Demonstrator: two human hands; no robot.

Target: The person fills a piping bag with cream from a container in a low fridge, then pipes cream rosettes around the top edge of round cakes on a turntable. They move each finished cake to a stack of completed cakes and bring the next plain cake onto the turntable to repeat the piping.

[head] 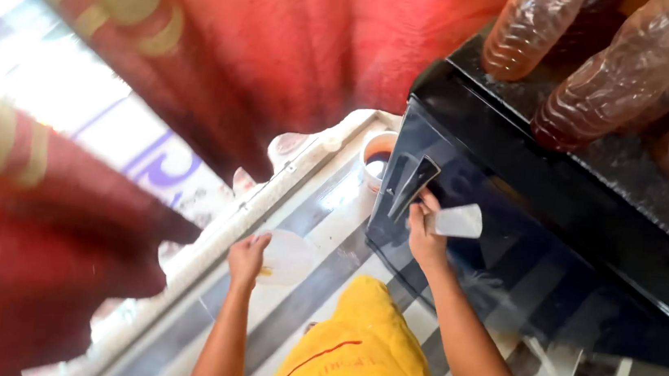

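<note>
My right hand (426,234) holds a small clear plastic cup (460,220) just below the black lever tap (412,183) on the front of a glossy black dispenser box (510,229). My left hand (248,257) grips another clear plastic cup (288,257) with a trace of amber liquid at its base, held over the striped counter (316,292). A white cup of dark liquid (376,163) stands to the left of the tap, apart from both hands.
Several plastic bottles of brownish liquid (606,83) lie on top of the black box. Red and gold fabric (225,47) hangs across the left and top. A yellow cloth (359,354) lies between my arms. A white raised rim (268,202) edges the counter.
</note>
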